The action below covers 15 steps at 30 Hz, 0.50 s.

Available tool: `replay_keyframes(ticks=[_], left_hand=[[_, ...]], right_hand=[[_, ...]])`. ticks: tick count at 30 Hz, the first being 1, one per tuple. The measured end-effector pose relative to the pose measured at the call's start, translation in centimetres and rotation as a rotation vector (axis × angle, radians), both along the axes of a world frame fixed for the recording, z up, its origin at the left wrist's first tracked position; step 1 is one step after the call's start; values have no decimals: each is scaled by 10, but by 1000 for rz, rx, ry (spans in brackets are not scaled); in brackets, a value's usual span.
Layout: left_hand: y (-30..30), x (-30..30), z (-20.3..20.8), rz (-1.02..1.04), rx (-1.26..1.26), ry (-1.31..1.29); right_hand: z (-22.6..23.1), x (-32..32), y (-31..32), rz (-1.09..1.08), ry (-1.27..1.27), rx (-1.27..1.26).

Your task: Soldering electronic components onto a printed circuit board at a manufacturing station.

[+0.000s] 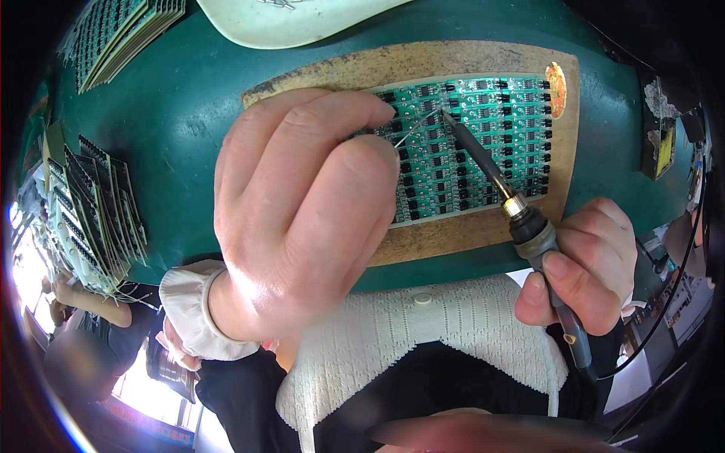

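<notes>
Circuit panel: a green sheet packed with rows of small black parts, lying on the wooden board (an orange patch marks the board's far right corner).
Thin wire: a silvery strand above the panel, its end at the iron's tip; whether they touch is too fine to tell.
Left hand: over the board's left part, the left hand has its grip pinched on the wire.
Right hand: just off the board's near right corner, the right hand has its grip wrapped around the soldering iron, which slants across the panel.
Bench: a green bench under the board.
Pale tray: beyond the board's far edge, a tray.
Board stacks: left of the wooden board, one stack near, one farther off.
</notes>
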State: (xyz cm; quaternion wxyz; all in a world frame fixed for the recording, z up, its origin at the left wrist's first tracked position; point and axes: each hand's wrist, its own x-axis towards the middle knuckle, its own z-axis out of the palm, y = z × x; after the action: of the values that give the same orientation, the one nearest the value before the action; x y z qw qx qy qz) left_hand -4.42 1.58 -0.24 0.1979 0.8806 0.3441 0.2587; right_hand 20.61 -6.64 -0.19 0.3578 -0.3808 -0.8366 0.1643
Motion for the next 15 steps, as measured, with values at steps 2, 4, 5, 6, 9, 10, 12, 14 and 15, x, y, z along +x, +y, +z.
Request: replay_keyframes(ticks=[2,4,5,6,9,10,12,14,15], left_hand=[[0,-2,-1,-15,21,6],[-1,-3,0,-28,43,15],[-2,-2,-1,-47,37,-22],[-3,-2,-2,-67,30,-59],[-2,-1,-4,-85,41,-29],[-3,-1,-5,-86,41,-30],[-3,0,-5,-90,30,-39],[-2,-1,-4,-93,34,-37],[-2,-2,-3,-95,38,-33]], right_hand=[[0,0,0,1,-5,4],[2,-1,1,5,-6,10],[2,0,1,8,-16,3],[3,0,1,12,-27,-4],[3,-1,1,-1,-13,2],[3,-1,0,-3,-14,2],[2,0,0,-18,-3,15],[-2,-1,-1,-26,0,23],[-3,-2,0,-33,4,32]])
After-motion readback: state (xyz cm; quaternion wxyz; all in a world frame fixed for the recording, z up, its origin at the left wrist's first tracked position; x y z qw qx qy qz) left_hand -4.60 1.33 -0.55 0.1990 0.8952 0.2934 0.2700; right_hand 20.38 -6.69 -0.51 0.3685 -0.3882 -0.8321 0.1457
